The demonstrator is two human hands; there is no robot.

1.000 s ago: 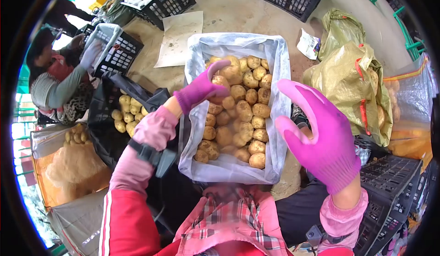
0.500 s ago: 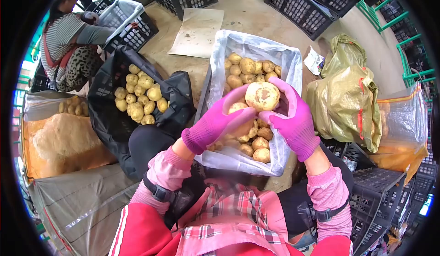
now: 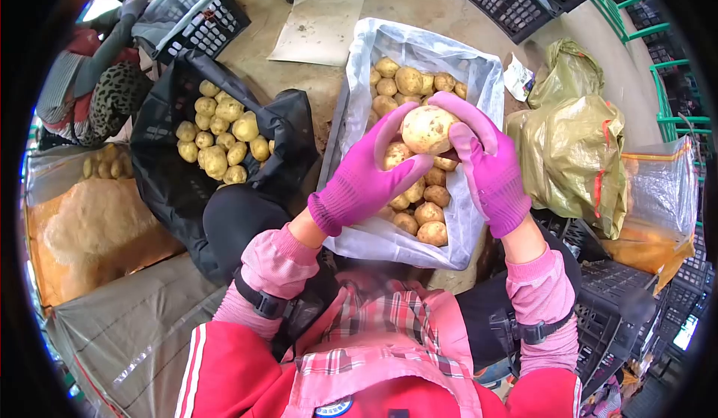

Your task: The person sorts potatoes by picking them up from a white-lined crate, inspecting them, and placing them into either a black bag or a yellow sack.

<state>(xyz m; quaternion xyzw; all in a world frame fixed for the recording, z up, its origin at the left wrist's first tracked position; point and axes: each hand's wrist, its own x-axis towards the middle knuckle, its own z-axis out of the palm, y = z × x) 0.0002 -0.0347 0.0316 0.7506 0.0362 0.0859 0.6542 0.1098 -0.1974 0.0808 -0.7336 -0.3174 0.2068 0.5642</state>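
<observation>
Potato (image 3: 428, 128) held over a lined potato crate (image 3: 482, 81).
Fingers of the gloved left hand (image 3: 366, 179) and right hand (image 3: 490, 171) grasped it together; print on a nearby paper slip (image 3: 517, 80) was illegible.

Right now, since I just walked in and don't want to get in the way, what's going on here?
A person in pink gloves holds one potato up between the left hand and right hand, above a white-lined crate filled with potatoes. To that person's left sits a black-lined crate, also holding potatoes. A green sack stands on the right. At the upper left, another person reaches toward a further lined crate.
</observation>
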